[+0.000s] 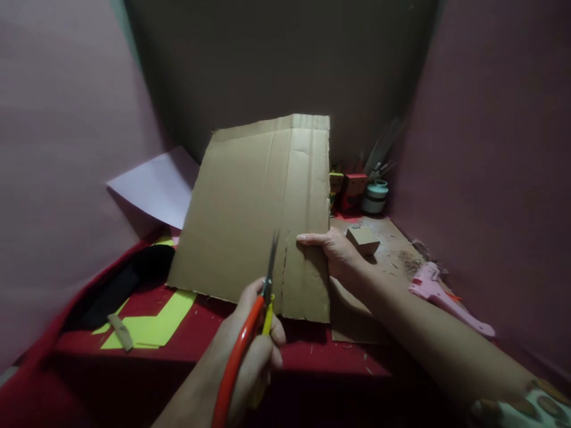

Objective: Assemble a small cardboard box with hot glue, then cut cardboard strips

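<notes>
My left hand (256, 356) is closed around a pair of scissors (243, 345) with red and yellow on the handles. The narrow metal blades point up, in front of a large brown cardboard sheet (241, 196); whether they touch it I cannot tell. The sheet is tilted upright above the table, with crease lines running down its right part and a dark, ragged line near its lower edge, just right of the blades. My right hand (341, 252) grips the sheet's right edge, thumb on the front face and the other fingers hidden behind.
On the red-covered table (312, 356) lie yellow paper pieces (165, 321) and a black item (129, 285). White paper (156, 181) leans at left. At right are a small cardboard box (363, 239), a pink glue gun (446, 297) and a teal-lidded jar (375, 197). Walls (491, 148) stand close on both sides.
</notes>
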`<move>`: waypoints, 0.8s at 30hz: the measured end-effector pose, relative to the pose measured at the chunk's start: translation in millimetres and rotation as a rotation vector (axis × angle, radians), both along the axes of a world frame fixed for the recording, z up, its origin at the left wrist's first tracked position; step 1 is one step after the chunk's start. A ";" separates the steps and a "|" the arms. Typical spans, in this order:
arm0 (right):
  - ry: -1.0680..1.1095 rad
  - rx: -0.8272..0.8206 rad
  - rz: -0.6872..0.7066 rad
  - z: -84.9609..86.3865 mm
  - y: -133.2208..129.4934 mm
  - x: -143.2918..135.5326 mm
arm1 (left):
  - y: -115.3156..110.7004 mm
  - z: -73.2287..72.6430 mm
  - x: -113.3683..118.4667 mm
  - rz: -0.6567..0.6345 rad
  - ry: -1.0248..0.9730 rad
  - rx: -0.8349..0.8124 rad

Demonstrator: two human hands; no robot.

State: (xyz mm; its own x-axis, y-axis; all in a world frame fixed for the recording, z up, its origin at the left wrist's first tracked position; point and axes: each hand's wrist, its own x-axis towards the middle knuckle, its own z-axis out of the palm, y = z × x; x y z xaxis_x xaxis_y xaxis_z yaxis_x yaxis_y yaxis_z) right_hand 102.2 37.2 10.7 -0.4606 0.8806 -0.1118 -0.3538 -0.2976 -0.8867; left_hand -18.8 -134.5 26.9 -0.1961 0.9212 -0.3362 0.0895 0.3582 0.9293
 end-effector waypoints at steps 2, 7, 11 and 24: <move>-0.006 -0.008 -0.001 0.5 1.6 0.4 | -3.7 -4.9 1.3 -0.062 0.016 -0.071; -0.020 -0.008 -0.013 2.3 2.0 1.3 | -6.5 -11.4 3.7 -0.092 -0.010 -0.046; -0.023 0.000 -0.027 2.9 0.2 0.9 | -11.8 -11.4 2.2 -0.101 -0.091 -0.006; -0.036 0.007 -0.060 4.2 -0.4 0.0 | -15.1 -13.4 1.6 -0.109 -0.077 -0.045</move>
State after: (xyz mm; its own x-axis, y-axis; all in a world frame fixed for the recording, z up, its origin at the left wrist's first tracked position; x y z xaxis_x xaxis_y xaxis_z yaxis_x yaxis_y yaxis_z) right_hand 102.2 36.8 14.9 -0.4026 0.9074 -0.1207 -0.3386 -0.2701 -0.9013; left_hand -17.2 -149.6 13.5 -0.0680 0.9191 -0.3882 0.0590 0.3921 0.9180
